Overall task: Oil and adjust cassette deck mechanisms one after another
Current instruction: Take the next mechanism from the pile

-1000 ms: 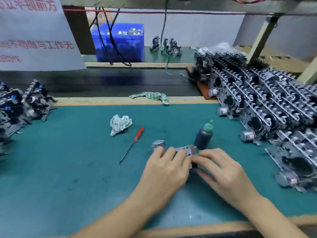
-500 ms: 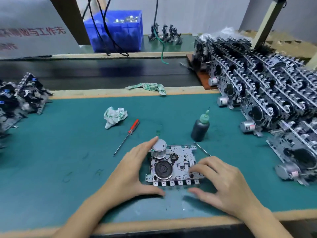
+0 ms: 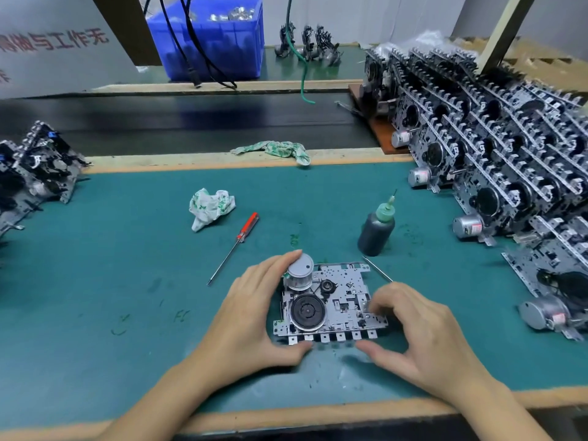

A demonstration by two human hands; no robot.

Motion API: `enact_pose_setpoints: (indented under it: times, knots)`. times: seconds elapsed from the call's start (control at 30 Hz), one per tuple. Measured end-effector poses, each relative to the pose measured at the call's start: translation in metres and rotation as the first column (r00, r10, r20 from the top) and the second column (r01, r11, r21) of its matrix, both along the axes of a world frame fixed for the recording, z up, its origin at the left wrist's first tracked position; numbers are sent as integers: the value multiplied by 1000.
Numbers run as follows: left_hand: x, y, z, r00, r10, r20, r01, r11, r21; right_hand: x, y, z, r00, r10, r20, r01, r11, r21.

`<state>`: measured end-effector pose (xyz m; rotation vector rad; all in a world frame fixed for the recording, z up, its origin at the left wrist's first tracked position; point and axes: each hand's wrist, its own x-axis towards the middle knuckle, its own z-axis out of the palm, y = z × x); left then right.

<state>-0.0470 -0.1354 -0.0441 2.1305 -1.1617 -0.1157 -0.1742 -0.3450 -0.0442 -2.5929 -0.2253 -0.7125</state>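
Head view: left hand (image 3: 245, 316) and right hand (image 3: 416, 335) are now gripping the newly uncovered mechanism (image 3: 327, 300) between curled fingers, awaiting oiling.

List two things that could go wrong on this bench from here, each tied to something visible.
1. The oil bottle stands upright just behind the cassette deck mechanism; the right hand might knock it over.
2. A thin metal probe lies loose beside the mechanism and could prick the fingers.
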Motion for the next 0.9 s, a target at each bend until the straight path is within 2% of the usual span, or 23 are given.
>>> enact_pose_setpoints:
  times: [0.2,0.37,0.43,0.5,0.57,0.63,0.7,0.8,0.9]
  knots:
    - [4,3,-3,999,-27,-37,27,1000,5,0,-1,0,1000,-12,-24,12,999,38]
    - [3,1,-3,1000,-25,-17,24,1000,-9,1,-1,5,998,-47,-46,54,987,154]
    - [2,2,-3,999,-25,-33,25,1000,-5,2,-3,11,992,-53,-113,72,982,173]
    - [1,2,-2,999,-35,-37,35,999,4,5,-7,22,956,-22,-292,70,985,156]
    - [1,2,-1,998,-55,-32,55,998,20,11,-11,32,871,10,-491,16,999,50]
    - [0,1,-2,997,-68,-40,70,997,36,21,-13,37,800,-22,-600,-63,991,-121]
    - [0,1,-2,997,-58,-52,59,998,27,32,-12,40,763,-59,-644,-126,963,-237]
    - [0,1,-1,996,-51,-67,52,999,5,45,-7,45,733,-96,-673,-159,939,-306]
    - [0,1,0,995,-50,-87,50,999,-4,53,-1,50,765,-137,-629,-155,909,-386]
